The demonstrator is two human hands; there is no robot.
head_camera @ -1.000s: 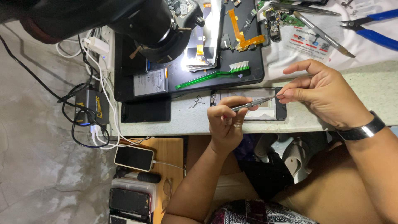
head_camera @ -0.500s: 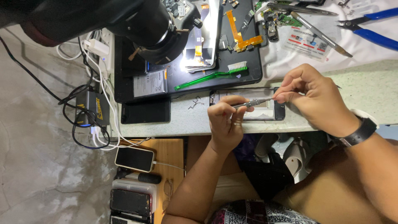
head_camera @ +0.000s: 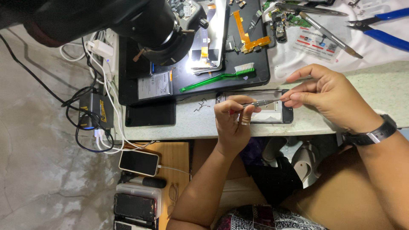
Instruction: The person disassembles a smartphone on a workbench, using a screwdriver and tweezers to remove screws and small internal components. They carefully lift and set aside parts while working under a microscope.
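An opened black phone (head_camera: 277, 116) lies on the pale bench top near its front edge. My left hand (head_camera: 232, 123) is over the phone's left end, its fingers closed on a thin metal tool (head_camera: 264, 102) that has a red part at the grip. The tool lies almost level across the phone and points right. My right hand (head_camera: 330, 96), with a black watch on the wrist, pinches the far end of the tool between thumb and forefinger, just above the phone's right end.
A black microscope head (head_camera: 157, 25) hangs over a black work mat (head_camera: 255, 72) holding a green brush (head_camera: 217, 76), a flex cable and small parts. Blue pliers (head_camera: 383, 32) and metal tweezers (head_camera: 328, 32) lie at the back right. Cables, a charger and phones (head_camera: 138, 162) sit at the left.
Both hands stay on the tool over the phone. My right hand has shifted slightly along the tool's end; the left hand has hardly moved.
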